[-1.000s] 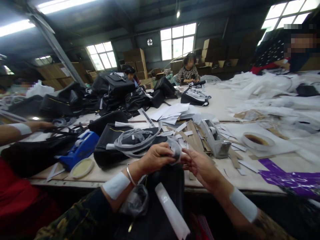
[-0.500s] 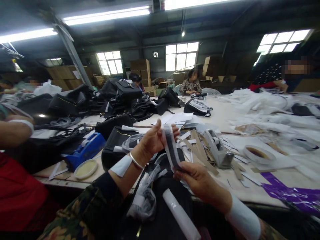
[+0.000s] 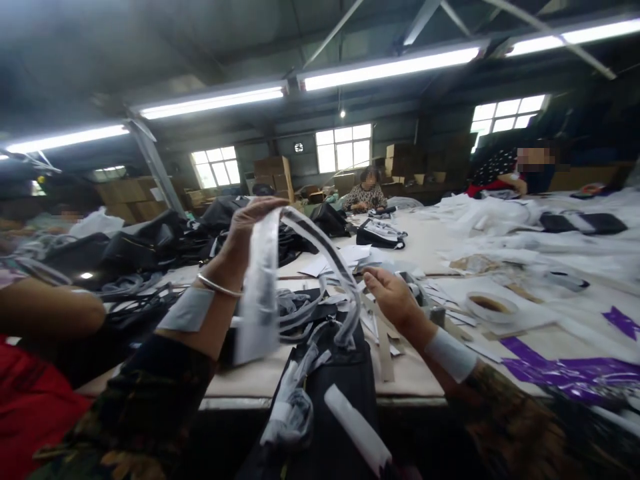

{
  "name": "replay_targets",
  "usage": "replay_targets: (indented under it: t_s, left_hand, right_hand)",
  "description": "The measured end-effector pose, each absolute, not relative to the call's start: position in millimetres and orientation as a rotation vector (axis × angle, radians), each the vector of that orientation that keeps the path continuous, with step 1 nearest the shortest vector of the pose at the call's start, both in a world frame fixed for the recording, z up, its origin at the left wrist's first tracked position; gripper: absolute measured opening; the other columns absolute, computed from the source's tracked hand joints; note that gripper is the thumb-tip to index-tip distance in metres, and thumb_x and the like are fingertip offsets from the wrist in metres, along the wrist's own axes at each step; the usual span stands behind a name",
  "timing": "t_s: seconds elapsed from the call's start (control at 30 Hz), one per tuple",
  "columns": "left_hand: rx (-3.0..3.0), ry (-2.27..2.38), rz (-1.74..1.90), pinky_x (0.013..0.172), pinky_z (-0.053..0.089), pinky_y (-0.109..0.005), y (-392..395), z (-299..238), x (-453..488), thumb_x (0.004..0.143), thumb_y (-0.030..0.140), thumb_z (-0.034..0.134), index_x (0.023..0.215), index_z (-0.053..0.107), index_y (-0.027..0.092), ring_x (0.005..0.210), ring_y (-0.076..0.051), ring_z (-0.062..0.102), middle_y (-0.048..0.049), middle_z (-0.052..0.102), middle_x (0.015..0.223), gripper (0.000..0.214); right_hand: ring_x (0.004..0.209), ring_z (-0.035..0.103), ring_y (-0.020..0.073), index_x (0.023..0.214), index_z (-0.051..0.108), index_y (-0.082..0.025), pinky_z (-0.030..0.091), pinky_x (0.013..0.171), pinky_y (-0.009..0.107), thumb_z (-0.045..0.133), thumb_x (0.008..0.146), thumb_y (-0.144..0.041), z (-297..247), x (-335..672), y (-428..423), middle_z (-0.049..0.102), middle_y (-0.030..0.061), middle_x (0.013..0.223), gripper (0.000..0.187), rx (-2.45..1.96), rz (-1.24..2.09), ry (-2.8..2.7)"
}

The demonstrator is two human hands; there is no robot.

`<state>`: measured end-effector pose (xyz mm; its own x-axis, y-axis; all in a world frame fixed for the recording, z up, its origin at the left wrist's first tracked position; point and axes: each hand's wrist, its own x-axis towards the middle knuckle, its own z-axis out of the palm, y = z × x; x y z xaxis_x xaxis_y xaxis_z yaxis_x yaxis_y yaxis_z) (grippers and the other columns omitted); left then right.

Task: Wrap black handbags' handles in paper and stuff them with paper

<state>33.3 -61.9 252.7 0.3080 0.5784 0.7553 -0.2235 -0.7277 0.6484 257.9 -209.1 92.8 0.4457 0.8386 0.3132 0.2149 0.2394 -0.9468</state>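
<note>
My left hand (image 3: 249,227) is raised above the table, fingers closed on the top of a black strap wrapped in white paper and clear film (image 3: 320,250). The loose white wrapping (image 3: 260,300) hangs down from that hand. The strap arcs to the right and down toward the black bag (image 3: 333,400) lying at the table's near edge in front of me. My right hand (image 3: 393,297) is lower, just right of the strap, its fingers curled; what it pinches is not visible.
A grey tape dispenser (image 3: 425,303) and cardboard strips (image 3: 385,343) lie behind my right hand. A tape roll (image 3: 487,307), white paper scraps and purple film (image 3: 575,370) are at right. Black bags (image 3: 150,243) pile at left. A neighbour's arm (image 3: 50,310) is at left; other workers sit farther back.
My left hand has lifted the wrapped strap from near the bag to well above the table. The right hand has slid away from the strap's lower part. The view has tilted upward.
</note>
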Motion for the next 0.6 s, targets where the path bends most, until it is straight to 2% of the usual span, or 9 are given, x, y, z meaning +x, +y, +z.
replay_targets:
  t_s: [0.07,0.1,0.27,0.33,0.47,0.6]
  left_hand:
    - [2.009,0.395,1.498,0.084,0.048,-0.026,-60,232,41,0.06,0.012,0.086,0.086,0.079,0.017,0.088,-0.015,0.058,-0.0035,0.061,0.093,0.028]
    - [2.068,0.411,1.498,0.082,0.048,-0.026,-63,220,47,0.057,0.011,0.087,0.084,0.08,0.018,0.085,-0.014,0.056,-0.0028,0.058,0.09,0.029]
    - [2.19,0.272,1.285,0.078,0.047,-0.027,-107,165,83,0.069,0.02,0.08,0.093,0.08,0.025,0.085,-0.015,0.053,-0.0026,0.052,0.093,0.025]
    - [2.0,0.312,1.283,0.073,0.046,-0.026,-126,153,96,0.067,0.024,0.082,0.09,0.078,0.024,0.083,-0.015,0.053,-0.002,0.051,0.093,0.023]
    - [1.653,0.451,1.295,0.062,0.042,-0.024,-140,144,106,0.074,0.033,0.076,0.08,0.065,0.019,0.07,-0.012,0.049,0.0013,0.046,0.082,0.019]
    - [1.546,0.595,1.338,0.064,0.04,-0.024,-134,135,96,0.077,0.032,0.072,0.075,0.052,0.02,0.066,-0.011,0.045,0.0038,0.042,0.075,0.024]
  right_hand:
    - [0.104,0.063,0.0264,0.108,0.069,-0.018,0.05,0.079,0.036,0.057,0.084,-0.063,91,248,-223,0.071,0.0115,0.111,0.053,-1.221,0.736,-0.996]
    - [0.105,0.063,0.0265,0.108,0.069,-0.017,0.05,0.077,0.035,0.054,0.085,-0.067,90,243,-231,0.07,0.0125,0.114,0.057,-1.176,0.825,-0.959]
    - [0.112,0.061,0.0254,0.126,0.062,-0.021,0.047,0.086,0.036,0.052,0.086,-0.071,84,214,-272,0.065,0.0116,0.127,0.064,-1.034,0.968,-0.952]
    - [0.105,0.063,0.0234,0.124,0.063,-0.021,0.047,0.085,0.034,0.056,0.087,-0.065,82,202,-288,0.068,0.01,0.12,0.058,-0.967,1.013,-0.999]
    - [0.072,0.063,0.0165,0.099,0.069,-0.017,0.047,0.066,0.027,0.063,0.087,-0.056,78,183,-314,0.071,0.0051,0.085,0.041,-0.81,1.263,-0.902]
    - [0.067,0.062,0.0144,0.091,0.069,-0.015,0.045,0.064,0.025,0.058,0.089,-0.058,72,173,-325,0.071,0.0061,0.08,0.044,-0.797,1.38,-0.86]
